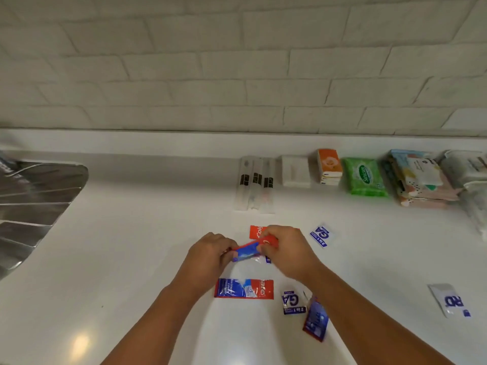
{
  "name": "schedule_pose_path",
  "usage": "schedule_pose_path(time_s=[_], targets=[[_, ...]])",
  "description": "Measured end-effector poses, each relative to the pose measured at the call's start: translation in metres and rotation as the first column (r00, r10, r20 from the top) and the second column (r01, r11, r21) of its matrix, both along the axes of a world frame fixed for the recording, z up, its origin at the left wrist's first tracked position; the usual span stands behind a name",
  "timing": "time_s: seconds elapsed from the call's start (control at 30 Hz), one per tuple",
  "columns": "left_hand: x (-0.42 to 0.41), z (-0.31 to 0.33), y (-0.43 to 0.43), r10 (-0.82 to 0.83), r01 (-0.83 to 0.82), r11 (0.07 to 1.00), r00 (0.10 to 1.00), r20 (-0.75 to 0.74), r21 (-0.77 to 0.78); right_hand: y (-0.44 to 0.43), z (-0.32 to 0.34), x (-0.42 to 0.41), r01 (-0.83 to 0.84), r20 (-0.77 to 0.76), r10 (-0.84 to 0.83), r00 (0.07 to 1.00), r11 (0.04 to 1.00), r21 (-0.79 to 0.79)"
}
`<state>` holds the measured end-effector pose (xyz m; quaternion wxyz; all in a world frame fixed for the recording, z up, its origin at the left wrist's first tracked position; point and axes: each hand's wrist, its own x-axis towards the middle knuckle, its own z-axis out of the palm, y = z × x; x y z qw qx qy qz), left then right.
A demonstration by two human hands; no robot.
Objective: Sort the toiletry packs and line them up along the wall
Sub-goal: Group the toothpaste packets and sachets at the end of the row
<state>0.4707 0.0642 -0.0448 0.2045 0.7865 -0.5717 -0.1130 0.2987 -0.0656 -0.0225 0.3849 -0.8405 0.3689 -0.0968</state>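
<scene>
The left hand (210, 250) and the right hand (286, 250) each pinched one end of a red-and-blue toothpaste sachet (250, 249), fingers curled round it, holding it just above the counter (131, 246) in the middle of the scene, well short of the wall (237, 61). To do this step well, it seemed best to gather the like sachets first: a second red sachet (255, 231) lay partly under the right hand, a third (243, 288) lay nearer, and a fourth (315, 322) lay tilted by the right forearm. Squaring their edges into one pile before carrying them far would save trips, and the free stretch left of the toothbrush sleeves (254, 184) looked the likely spot. The blue-and-white sachets (322, 235) were a separate kind and should stay apart. No tray or box showed. The clear sleeves at the wall appeared to hold toothbrushes; right of them stood a white pack (295, 171), an orange tissue pack (329, 166), green wipes (365, 176) and a stack of patterned packs (419, 177). The clear bags (471, 175) at far right held something I could not make out.
</scene>
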Motion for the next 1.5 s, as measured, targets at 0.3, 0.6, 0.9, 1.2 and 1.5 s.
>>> schedule_pose_path(time_s=[0.3,0.6,0.9,1.2,1.5], targets=[[0.055,0.015,-0.044,0.186,-0.282,0.958,0.761,-0.622,-0.058,-0.031,0.005,0.088,0.197,0.38,-0.443,0.812,0.821,0.535],[0.143,-0.01,-0.135,0.292,-0.367,0.93,0.704,-0.647,0.02,-0.058,-0.025,0.19,0.319,0.225,-0.41,0.884,0.881,0.349],[0.173,-0.037,-0.176,0.315,-0.35,0.936,0.882,-0.351,-0.04,-0.079,-0.04,0.232,0.353,0.198,-0.466,0.862,0.833,0.425],[0.168,-0.059,-0.167,0.25,-0.299,0.942,0.929,-0.273,-0.155,-0.08,-0.038,0.23,0.294,0.183,-0.395,0.9,0.861,0.415],[0.133,-0.031,-0.134,0.187,-0.298,0.928,0.892,-0.412,-0.222,-0.059,0.0,0.173,0.139,0.168,-0.15,0.974,0.987,0.078]])
